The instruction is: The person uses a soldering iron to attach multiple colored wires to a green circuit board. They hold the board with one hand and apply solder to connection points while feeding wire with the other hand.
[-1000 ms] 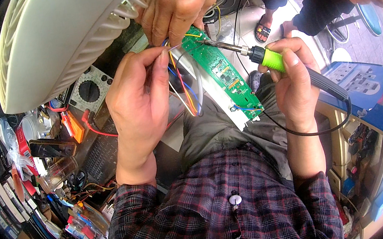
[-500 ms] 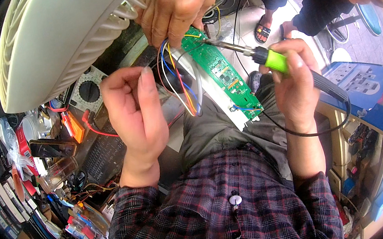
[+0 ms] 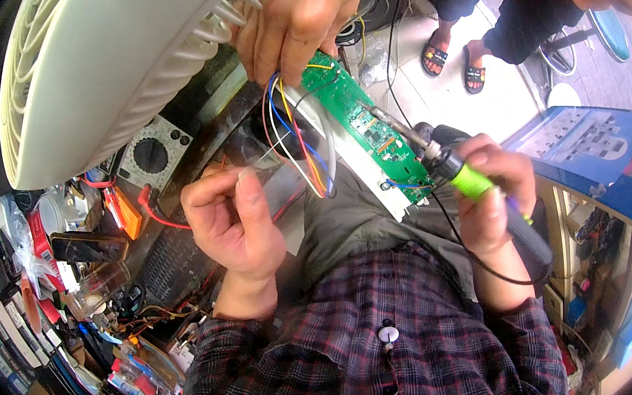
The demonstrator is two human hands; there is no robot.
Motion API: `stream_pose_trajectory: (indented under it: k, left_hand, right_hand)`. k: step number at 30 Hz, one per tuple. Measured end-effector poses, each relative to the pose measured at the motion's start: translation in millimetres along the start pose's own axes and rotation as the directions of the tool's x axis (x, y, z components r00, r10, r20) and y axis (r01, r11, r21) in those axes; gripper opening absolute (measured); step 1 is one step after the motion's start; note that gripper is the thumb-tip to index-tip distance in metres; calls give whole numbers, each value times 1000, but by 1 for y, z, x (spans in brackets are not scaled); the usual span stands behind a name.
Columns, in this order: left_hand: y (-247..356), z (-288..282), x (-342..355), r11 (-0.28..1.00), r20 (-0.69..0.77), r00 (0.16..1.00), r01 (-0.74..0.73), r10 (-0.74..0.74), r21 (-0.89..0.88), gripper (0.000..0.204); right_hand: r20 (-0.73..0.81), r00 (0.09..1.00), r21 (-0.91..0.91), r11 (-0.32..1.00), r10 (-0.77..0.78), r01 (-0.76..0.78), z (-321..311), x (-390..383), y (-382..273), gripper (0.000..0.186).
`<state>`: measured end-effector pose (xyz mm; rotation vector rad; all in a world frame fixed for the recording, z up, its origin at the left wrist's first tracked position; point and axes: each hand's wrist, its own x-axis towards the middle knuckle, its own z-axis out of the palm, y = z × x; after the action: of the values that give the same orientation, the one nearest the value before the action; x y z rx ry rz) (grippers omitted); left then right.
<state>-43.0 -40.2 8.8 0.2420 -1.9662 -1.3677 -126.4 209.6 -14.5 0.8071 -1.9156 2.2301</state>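
My left hand (image 3: 232, 217) is closed in a pinch on a thin solder wire (image 3: 272, 146), left of the coloured wires (image 3: 301, 151). My right hand (image 3: 494, 197) grips a soldering iron (image 3: 469, 180) with a green sleeve; its metal tip is over the middle of a long green circuit board (image 3: 338, 93); I cannot tell whether it touches. The board sits on a white plastic strip (image 3: 394, 209). Another person's hand (image 3: 299, 18) holds its upper end, beside a white vented plastic housing (image 3: 104, 66).
At left a multimeter (image 3: 153, 156), red test lead (image 3: 165, 215) and cluttered shelves (image 3: 34, 318). At right a blue-topped glass cabinet (image 3: 601, 157). Beyond it another person's legs and sandals (image 3: 434, 60) stand on pale tiles, near a stool (image 3: 608, 35).
My left hand has moved left and down from the wires. My right hand and the iron have dropped toward my body, the tip leaving the board's upper end for its middle.
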Motion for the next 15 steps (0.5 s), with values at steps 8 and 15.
stream_pose_trajectory:
  k: [8, 15]
  left_hand:
    - [-10, 0, -8, 968, -177, 963, 173, -204, -180, 4]
    - [-8, 3, -14, 924, -133, 942, 264, -309, -277, 5]
  right_hand:
    - [257, 940, -174, 947, -223, 272, 10, 9, -2, 36]
    - [0, 997, -46, 996, 78, -78, 18, 7, 9, 31]
